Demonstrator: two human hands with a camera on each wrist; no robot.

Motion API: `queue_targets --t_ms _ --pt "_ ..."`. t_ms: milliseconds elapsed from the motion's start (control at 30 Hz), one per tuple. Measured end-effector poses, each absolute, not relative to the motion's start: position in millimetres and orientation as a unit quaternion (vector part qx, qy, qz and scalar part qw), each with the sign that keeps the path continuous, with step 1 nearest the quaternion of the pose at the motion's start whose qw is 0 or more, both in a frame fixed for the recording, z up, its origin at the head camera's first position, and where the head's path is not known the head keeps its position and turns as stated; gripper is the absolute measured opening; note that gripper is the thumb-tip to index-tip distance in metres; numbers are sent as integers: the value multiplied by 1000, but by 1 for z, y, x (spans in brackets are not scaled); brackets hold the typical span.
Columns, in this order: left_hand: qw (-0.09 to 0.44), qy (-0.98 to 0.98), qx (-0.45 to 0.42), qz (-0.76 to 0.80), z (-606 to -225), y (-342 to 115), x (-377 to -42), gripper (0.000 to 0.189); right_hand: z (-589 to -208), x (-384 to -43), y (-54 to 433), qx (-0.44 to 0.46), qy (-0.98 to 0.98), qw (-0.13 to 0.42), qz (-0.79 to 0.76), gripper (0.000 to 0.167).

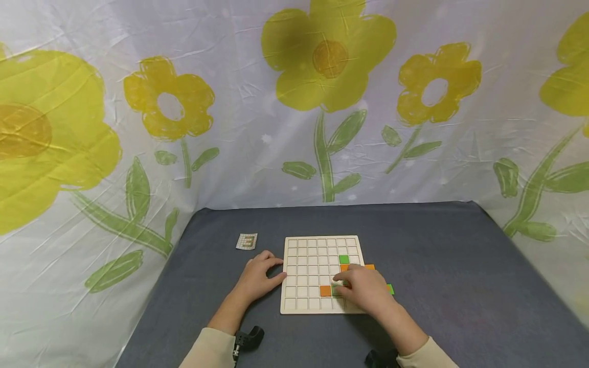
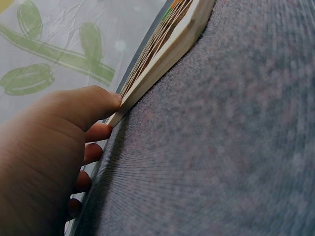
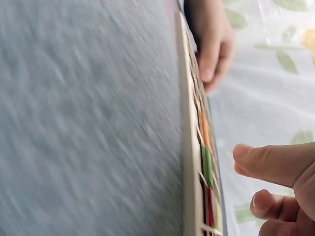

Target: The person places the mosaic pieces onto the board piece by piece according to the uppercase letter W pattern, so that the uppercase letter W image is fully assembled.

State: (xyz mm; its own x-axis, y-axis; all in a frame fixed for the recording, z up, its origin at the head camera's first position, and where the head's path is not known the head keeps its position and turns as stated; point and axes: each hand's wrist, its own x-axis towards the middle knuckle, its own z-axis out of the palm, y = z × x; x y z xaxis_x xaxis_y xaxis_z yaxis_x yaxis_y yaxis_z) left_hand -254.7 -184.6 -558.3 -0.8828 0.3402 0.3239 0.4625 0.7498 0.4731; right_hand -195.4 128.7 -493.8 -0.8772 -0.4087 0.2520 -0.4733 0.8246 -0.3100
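A pale wooden grid board [image 1: 306, 275] lies on the dark cloth. My left hand [image 1: 257, 276] rests its thumb and index finger against the board's left edge. Over the board's lower right part hovers my right hand [image 1: 368, 290]; in the right wrist view its thumb [image 3: 268, 160] and fingers stand apart, with nothing visible between them. Set in the grid are a green tile [image 1: 344, 259], an orange tile [image 1: 325, 291] and, beside it, another green tile [image 1: 335, 291] partly hidden by my fingers. A red tile [image 3: 210, 206] shows in the right wrist view.
An orange tile [image 1: 369, 267] and a green tile [image 1: 390, 289] peek out past the right hand, near the board's right edge. A small card with a printed coloured grid [image 1: 247, 241] lies at the upper left. A flower-print curtain [image 1: 257, 168] hangs behind the table.
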Motion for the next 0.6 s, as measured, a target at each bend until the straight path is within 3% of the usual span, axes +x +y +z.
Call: queue_targets --t_ms 600 --pt "101 -932 -213 -276 -558 -185 -255 34 -477 -219 193 111 -967 20 227 18"
